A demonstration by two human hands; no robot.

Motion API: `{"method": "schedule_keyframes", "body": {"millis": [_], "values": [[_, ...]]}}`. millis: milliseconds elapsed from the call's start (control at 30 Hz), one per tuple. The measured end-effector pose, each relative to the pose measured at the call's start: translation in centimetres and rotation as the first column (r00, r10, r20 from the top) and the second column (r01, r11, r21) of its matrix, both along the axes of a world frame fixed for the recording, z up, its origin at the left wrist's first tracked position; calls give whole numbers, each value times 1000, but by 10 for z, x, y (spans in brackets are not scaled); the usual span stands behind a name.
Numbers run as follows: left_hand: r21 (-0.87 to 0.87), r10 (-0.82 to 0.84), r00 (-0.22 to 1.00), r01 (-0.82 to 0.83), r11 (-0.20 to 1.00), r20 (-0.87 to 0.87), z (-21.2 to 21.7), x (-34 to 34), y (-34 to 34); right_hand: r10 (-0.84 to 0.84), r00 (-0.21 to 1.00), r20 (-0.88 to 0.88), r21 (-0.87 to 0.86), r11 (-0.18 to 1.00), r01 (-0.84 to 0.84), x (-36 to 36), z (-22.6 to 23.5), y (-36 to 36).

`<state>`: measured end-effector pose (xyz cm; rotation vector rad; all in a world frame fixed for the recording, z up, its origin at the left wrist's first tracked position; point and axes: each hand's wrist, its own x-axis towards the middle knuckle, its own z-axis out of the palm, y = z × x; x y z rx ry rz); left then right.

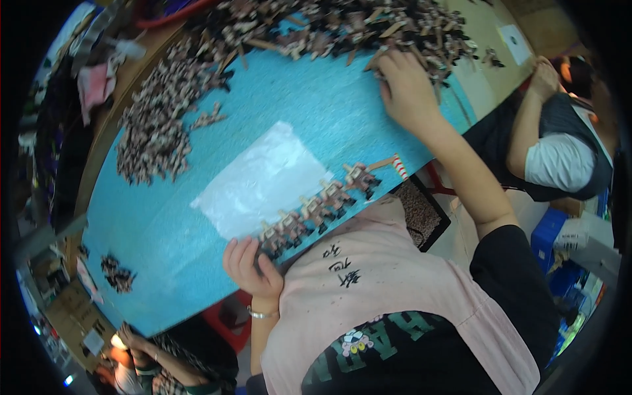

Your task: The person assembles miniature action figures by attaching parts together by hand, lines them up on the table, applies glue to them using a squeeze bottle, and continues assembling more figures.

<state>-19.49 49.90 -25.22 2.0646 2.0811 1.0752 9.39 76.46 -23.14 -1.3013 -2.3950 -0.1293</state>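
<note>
Several small dark-and-beige figures (316, 209) stand side by side in a slanting row along the near edge of the blue tabletop (164, 243). My left hand (253, 268) is beside the row's left end, thumb apart from the bent fingers, with nothing visible in it. Farther off, my right hand (408, 82) reaches down to the edge of a large heap of small dark and brown pieces (329, 33). Its fingers are curled together there, and what they pinch is hidden. Behind the row lies a crinkled white plastic sheet (263, 178).
Another pile of small figure parts (155, 125) spreads at the left, and a small cluster (117, 273) lies near the left edge. A red-and-white striped strip (399, 167) is past the row's right end. One person (559, 145) sits at right, another (158, 362) at lower left.
</note>
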Motion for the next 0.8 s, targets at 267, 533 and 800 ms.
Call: {"method": "schedule_keyframes", "body": {"millis": [267, 533, 800], "values": [[86, 85, 989, -95, 992, 118, -4, 1, 3, 80, 997, -23, -44, 996, -81, 19, 11, 9], [77, 71, 991, -80, 994, 114, -6, -2, -3, -105, 846, -523, -581, 770, -264, 27, 36, -17], [44, 56, 995, -59, 997, 80, -2, 0, -1, -368, 783, -502, -852, 365, -375, 20, 31, -80]]}}
